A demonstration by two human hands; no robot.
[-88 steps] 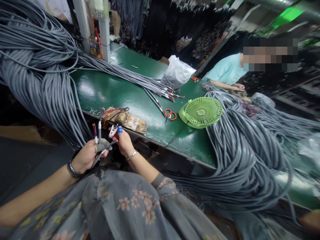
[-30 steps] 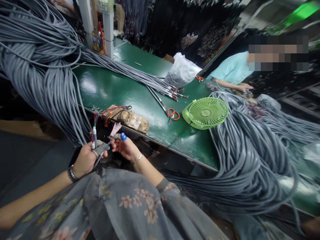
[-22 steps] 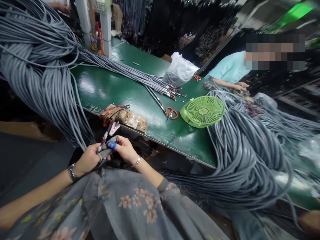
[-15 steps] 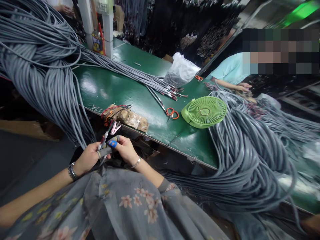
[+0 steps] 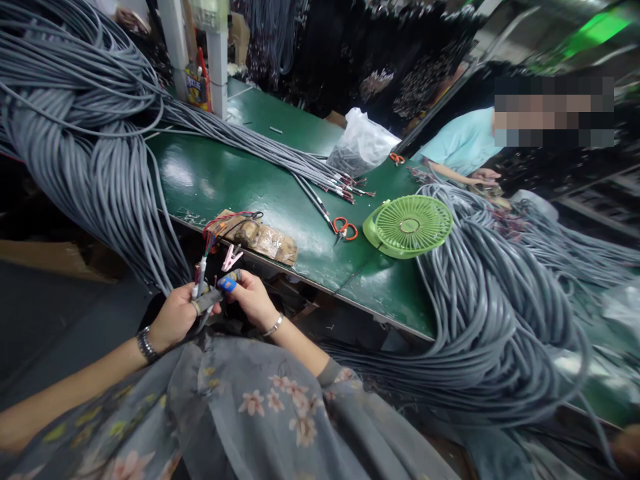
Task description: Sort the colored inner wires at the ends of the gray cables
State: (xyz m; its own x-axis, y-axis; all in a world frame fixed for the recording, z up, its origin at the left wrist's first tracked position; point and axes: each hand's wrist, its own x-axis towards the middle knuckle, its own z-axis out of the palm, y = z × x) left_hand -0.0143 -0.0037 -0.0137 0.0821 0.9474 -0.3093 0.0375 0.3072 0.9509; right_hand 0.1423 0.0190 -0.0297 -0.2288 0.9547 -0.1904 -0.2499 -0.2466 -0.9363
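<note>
My left hand (image 5: pixel 175 315) is closed around grey cable ends (image 5: pixel 203 268), which stand up above the fingers with white sleeves and thin coloured wires. My right hand (image 5: pixel 254 303) is close beside it, thumb and fingers pinched together; what lies between them is too small to tell. Grey wraps cover fingers of both hands, and a blue band is on the right thumb. Just beyond the hands, a pink clip (image 5: pixel 231 257) is at the bench edge, near a taped brown block (image 5: pixel 265 241) with red and black wires.
On the green bench (image 5: pixel 225 177) are orange-handled scissors (image 5: pixel 345 229), a green fan (image 5: pixel 410 225) and a plastic bag (image 5: pixel 361 143) of small parts. Big grey cable bundles (image 5: pixel 65 120) hang at left, with more cables (image 5: pixel 490 287) at right. A co-worker (image 5: pixel 460 143) works across the bench.
The cable ends in my left hand have shifted slightly left and stand more upright. Both hands stay close together, the right one still pinched.
</note>
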